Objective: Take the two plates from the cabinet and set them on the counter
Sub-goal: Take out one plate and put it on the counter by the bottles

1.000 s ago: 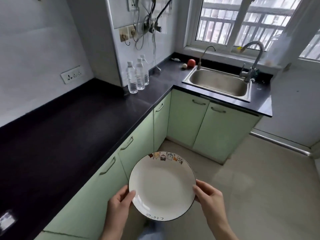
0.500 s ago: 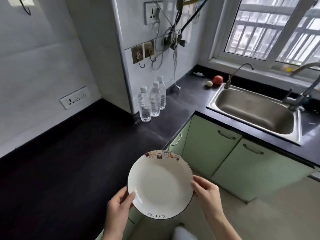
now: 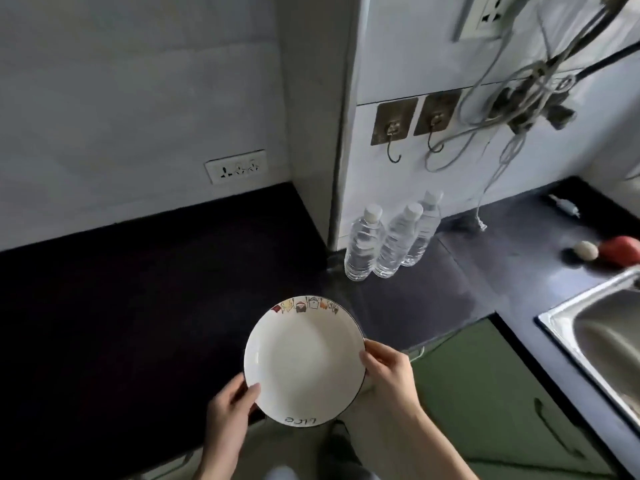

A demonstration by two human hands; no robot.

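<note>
A white plate [image 3: 304, 362] with a dark rim and a band of small coloured pictures on its far edge is held level between both hands. My left hand [image 3: 229, 414] grips its near left rim, thumb on top. My right hand [image 3: 389, 375] grips its right rim. The plate hangs over the front edge of the black counter [image 3: 121, 306], near the inner corner. Only one plate shows; whether a second lies under it cannot be told. No cabinet interior is in view.
Three water bottles [image 3: 391, 239] stand against the wall pillar beyond the plate. A steel sink [image 3: 595, 337] lies at right, with a red fruit [image 3: 621, 251] and a pale round item [image 3: 585, 251] behind it. Green cabinet doors [image 3: 502, 403] run below; cables hang on the wall.
The view has swung left and closer to the counter. The plate, still in both hands, has moved from above the floor and cabinet fronts to over the counter's front edge.
</note>
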